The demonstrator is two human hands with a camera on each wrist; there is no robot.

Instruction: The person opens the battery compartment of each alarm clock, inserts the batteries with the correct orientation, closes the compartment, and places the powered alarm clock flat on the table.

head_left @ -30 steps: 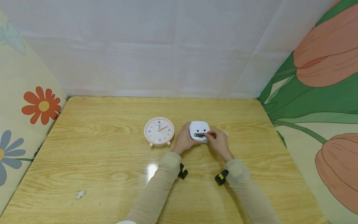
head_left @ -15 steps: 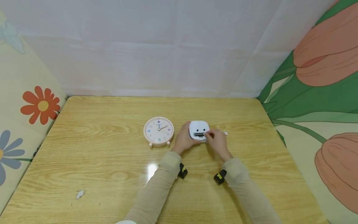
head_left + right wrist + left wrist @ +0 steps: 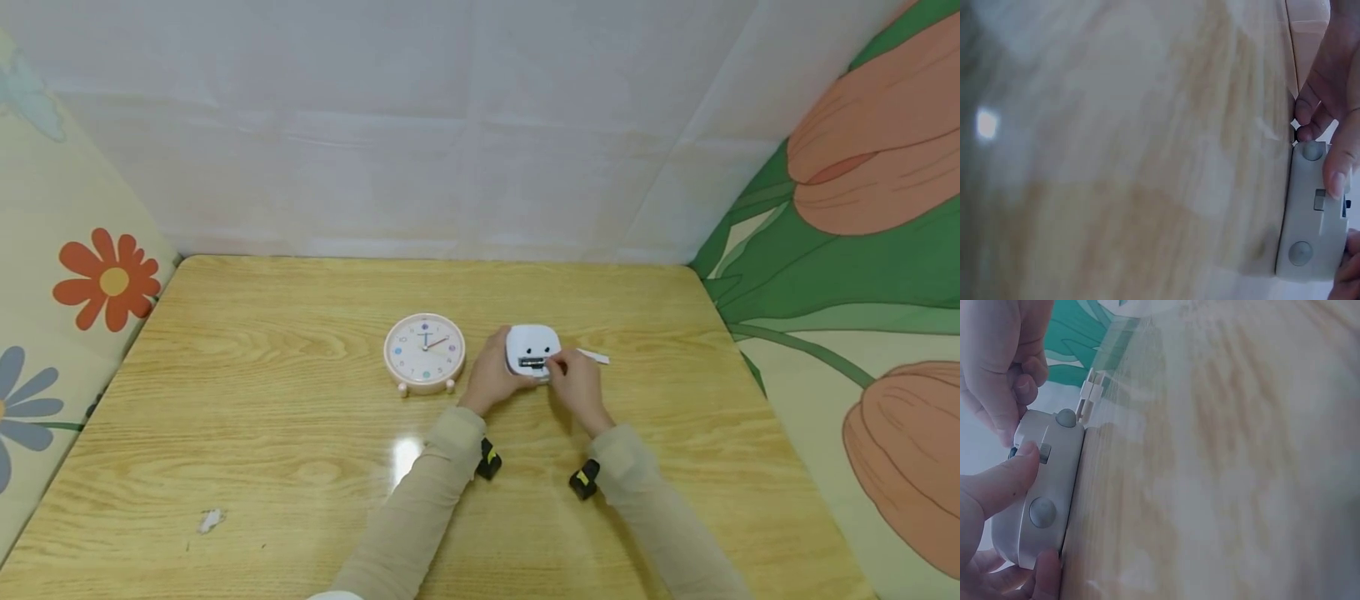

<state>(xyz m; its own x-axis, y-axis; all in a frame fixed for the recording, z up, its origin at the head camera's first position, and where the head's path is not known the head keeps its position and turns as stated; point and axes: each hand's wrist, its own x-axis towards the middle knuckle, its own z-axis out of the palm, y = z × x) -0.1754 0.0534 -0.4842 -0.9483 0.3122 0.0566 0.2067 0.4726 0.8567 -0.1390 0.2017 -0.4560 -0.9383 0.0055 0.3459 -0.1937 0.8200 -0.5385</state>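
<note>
A white alarm clock (image 3: 533,340) lies on its face on the table, its back with two black knobs turned up. In its open compartment sits a dark battery (image 3: 531,363). My left hand (image 3: 493,373) grips the clock from the left, thumb along the near side between two round feet in the left wrist view. My right hand (image 3: 581,383) reaches in from the right, curled thumb and forefinger pinching at the battery's right end; the fingertips hide that end. A narrow white strip (image 3: 595,357), apparently the battery cover, lies just beyond the right hand.
A pink round alarm clock (image 3: 424,352) lies face up to the left of the left hand. The wooden table (image 3: 300,467) runs back to a white cloth (image 3: 420,150). Flowered panels flank both sides. Black wrist cameras show below both hands.
My right hand has shifted slightly left and down, its fingertips staying at the compartment. More of the white strip behind it shows now. The left hand holds the clock as before.
</note>
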